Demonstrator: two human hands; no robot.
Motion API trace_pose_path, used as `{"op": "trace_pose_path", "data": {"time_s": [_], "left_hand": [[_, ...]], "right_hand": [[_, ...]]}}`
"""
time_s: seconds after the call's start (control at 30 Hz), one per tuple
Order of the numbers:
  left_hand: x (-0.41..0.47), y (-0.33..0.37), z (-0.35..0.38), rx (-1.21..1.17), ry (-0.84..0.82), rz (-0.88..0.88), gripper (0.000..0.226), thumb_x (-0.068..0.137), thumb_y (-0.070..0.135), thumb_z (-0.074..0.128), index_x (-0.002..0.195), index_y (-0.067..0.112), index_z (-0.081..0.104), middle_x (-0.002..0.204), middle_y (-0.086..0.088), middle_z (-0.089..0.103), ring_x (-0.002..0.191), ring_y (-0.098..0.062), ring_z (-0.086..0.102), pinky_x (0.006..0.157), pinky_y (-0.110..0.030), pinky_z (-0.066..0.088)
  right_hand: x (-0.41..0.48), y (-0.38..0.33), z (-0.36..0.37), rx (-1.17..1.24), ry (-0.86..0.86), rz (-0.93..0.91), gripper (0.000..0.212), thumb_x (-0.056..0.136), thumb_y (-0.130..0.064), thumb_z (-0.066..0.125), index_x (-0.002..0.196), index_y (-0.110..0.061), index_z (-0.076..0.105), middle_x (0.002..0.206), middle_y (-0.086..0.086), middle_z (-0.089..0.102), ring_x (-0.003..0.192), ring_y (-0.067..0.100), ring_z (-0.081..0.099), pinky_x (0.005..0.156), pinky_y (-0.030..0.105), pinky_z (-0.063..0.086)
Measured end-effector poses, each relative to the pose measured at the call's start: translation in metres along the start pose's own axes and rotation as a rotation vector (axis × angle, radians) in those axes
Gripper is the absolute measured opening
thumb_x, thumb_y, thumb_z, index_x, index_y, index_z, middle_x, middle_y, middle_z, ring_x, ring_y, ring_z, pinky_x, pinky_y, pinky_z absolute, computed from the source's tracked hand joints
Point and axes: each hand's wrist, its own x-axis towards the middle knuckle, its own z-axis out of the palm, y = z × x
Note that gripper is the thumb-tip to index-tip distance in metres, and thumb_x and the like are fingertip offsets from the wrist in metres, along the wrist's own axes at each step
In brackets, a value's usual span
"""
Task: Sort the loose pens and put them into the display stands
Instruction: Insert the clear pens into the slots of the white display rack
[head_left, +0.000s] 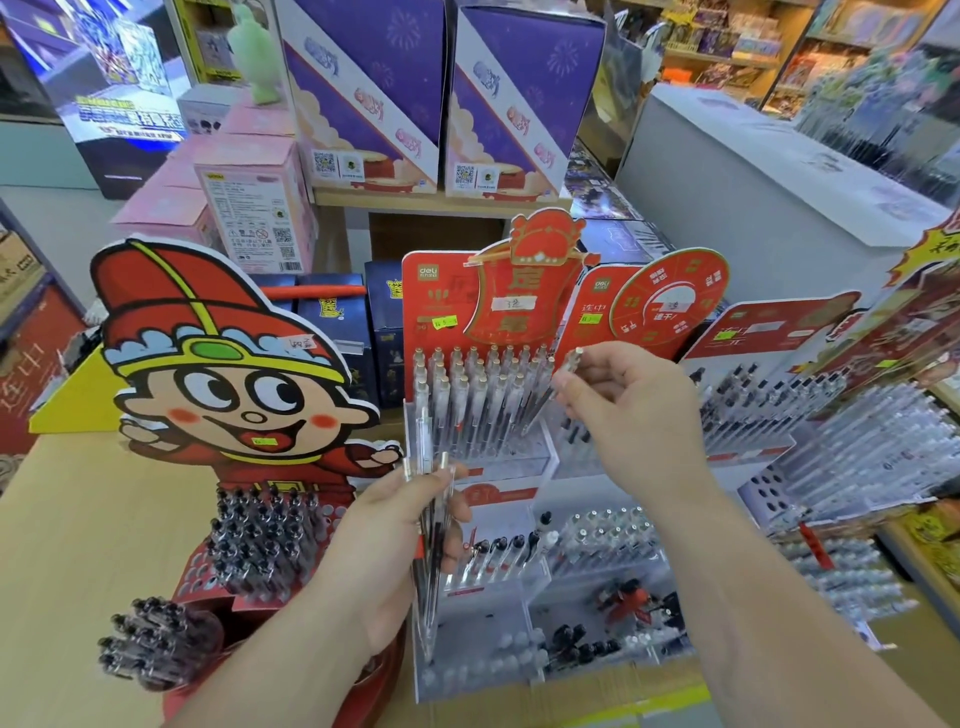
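My left hand (387, 551) grips a bundle of clear pens (428, 540), tips pointing down, in front of the clear tiered display stand (524, 462). My right hand (628, 410) pinches a single clear pen (558, 387) by its top end, its tip angled down-left into the stand's upper tier beside the upright rows of pens (467, 395). Lower tiers hold dark-capped pens (501, 551) and clear-capped pens (605, 535). The red backing card (436, 296) rises behind the upper rows.
A cartoon-figure cardboard stand (228, 384) full of black pens (265, 540) sits at left, with a pen tub (150, 644) below. More red pen stands (769, 395) stand to the right. Purple boxes (363, 93) sit on the shelf behind.
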Motion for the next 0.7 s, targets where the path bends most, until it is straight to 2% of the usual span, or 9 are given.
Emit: {"op": "trace_pose_path", "data": {"time_s": [0.13, 0.23, 0.37, 0.47, 0.57, 0.7], "left_hand": [[-0.002, -0.001, -0.001, -0.014, -0.015, -0.011, 0.026, 0.100, 0.016, 0.055, 0.122, 0.003, 0.064, 0.075, -0.013, 0.060, 0.052, -0.021, 0.048, 0.049, -0.032, 0.040], [-0.002, 0.000, -0.002, -0.020, -0.020, -0.004, 0.027, 0.100, 0.017, 0.055, 0.122, 0.003, 0.064, 0.076, -0.014, 0.060, 0.052, -0.021, 0.049, 0.050, -0.033, 0.041], [-0.003, 0.002, -0.002, -0.034, -0.014, 0.005, 0.025, 0.100, 0.017, 0.056, 0.118, 0.004, 0.066, 0.075, -0.014, 0.061, 0.052, -0.022, 0.049, 0.051, -0.033, 0.042], [-0.003, 0.005, 0.002, -0.042, -0.008, 0.008, 0.021, 0.101, 0.015, 0.054, 0.115, 0.005, 0.066, 0.071, -0.013, 0.060, 0.047, -0.022, 0.048, 0.046, -0.028, 0.043], [-0.003, 0.006, 0.003, -0.035, -0.007, 0.008, 0.020, 0.102, 0.014, 0.052, 0.113, 0.004, 0.065, 0.068, -0.013, 0.059, 0.044, -0.021, 0.048, 0.043, -0.026, 0.042], [-0.005, 0.004, -0.003, -0.039, -0.032, 0.003, 0.021, 0.100, 0.019, 0.057, 0.115, 0.007, 0.066, 0.076, -0.014, 0.061, 0.052, -0.022, 0.049, 0.052, -0.032, 0.043]], "right_hand": [[0.001, -0.005, 0.007, -0.123, -0.002, -0.051, 0.007, 0.090, -0.022, 0.074, 0.096, -0.022, 0.071, 0.081, -0.011, 0.069, 0.076, 0.007, 0.068, 0.074, 0.029, 0.059], [0.001, -0.007, 0.011, -0.187, -0.006, -0.059, 0.013, 0.090, -0.022, 0.074, 0.102, -0.016, 0.073, 0.082, -0.011, 0.068, 0.077, 0.004, 0.066, 0.072, 0.021, 0.054], [0.002, -0.008, 0.019, -0.259, -0.043, -0.046, 0.017, 0.088, -0.022, 0.076, 0.103, -0.013, 0.075, 0.081, -0.009, 0.066, 0.079, 0.009, 0.066, 0.078, 0.029, 0.056], [0.001, -0.008, 0.026, -0.315, -0.060, -0.043, 0.013, 0.089, -0.019, 0.075, 0.099, -0.011, 0.075, 0.079, -0.008, 0.064, 0.079, 0.012, 0.066, 0.079, 0.031, 0.056], [0.000, -0.008, 0.032, -0.365, -0.054, -0.031, 0.012, 0.091, -0.021, 0.073, 0.098, -0.011, 0.075, 0.082, -0.004, 0.070, 0.077, 0.012, 0.065, 0.075, 0.027, 0.055], [0.000, -0.006, 0.033, -0.403, -0.043, -0.025, 0.009, 0.091, -0.020, 0.072, 0.086, -0.013, 0.072, 0.074, -0.003, 0.068, 0.068, 0.013, 0.064, 0.066, 0.027, 0.053]]}}
